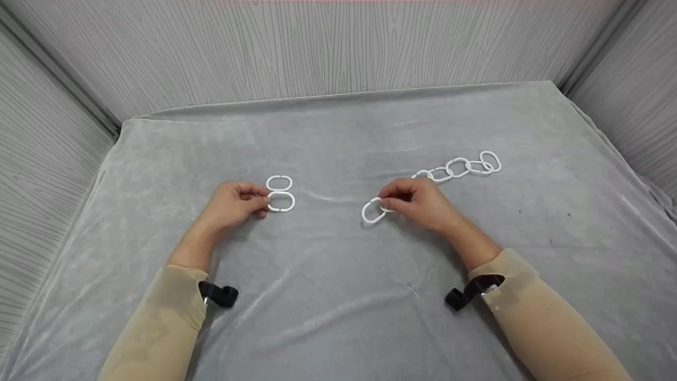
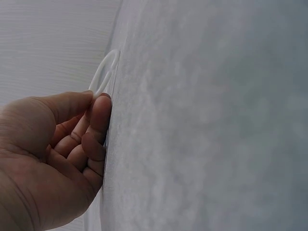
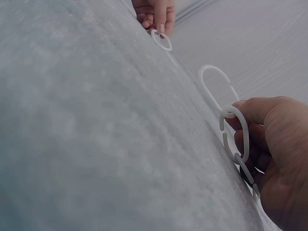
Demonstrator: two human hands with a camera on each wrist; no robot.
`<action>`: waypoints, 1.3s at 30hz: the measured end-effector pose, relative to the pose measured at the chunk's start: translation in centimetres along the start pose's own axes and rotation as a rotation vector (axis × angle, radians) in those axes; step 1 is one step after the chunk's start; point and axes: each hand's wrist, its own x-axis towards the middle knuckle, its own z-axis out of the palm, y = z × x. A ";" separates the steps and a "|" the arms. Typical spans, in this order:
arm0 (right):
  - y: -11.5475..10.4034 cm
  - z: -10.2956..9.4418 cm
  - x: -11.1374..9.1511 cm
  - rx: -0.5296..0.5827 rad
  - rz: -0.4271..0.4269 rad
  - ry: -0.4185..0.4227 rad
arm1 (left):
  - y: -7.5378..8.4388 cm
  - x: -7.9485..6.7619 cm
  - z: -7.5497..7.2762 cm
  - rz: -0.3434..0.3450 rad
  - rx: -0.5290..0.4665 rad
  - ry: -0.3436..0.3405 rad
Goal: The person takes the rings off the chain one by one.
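Note:
My left hand [image 1: 232,207] pinches the left side of a white oval plastic link [image 1: 294,202] between thumb and fingers, close over the cloth. Right at its far edge lies another white link [image 1: 291,183]. On the right, my right hand [image 1: 420,203] pinches a chain of white links [image 1: 457,159] near its near end. The end link [image 1: 364,213] sticks out to the left of the fingertips, and the rest trails to the far right; part of the chain is hidden under the hand. The right wrist view shows a narrow gap in the end link [image 3: 204,86].
A wrinkled grey cloth [image 1: 328,275] covers the table. Pale wood-grain panels [image 1: 317,47] stand behind it and at both sides. Each forearm wears a beige sleeve with a black wrist camera mount [image 1: 225,296] on it. A few small dark specks dot the cloth at right.

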 end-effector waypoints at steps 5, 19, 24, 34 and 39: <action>0.0 0.0 0.0 -0.002 -0.002 0.004 | -0.1 0.1 0.0 0.003 0.003 -0.001; 0.0 0.0 0.0 -0.010 -0.015 0.004 | -0.2 0.1 0.2 -0.002 0.019 0.033; 0.1 0.0 0.0 -0.008 -0.018 0.004 | 0.0 0.0 0.2 0.011 0.034 0.041; 0.0 -0.1 0.1 0.008 -0.020 -0.004 | 0.1 0.1 0.2 0.026 0.052 0.047; 0.0 -0.1 0.1 0.007 -0.022 -0.012 | 0.0 0.0 0.2 0.026 0.074 0.055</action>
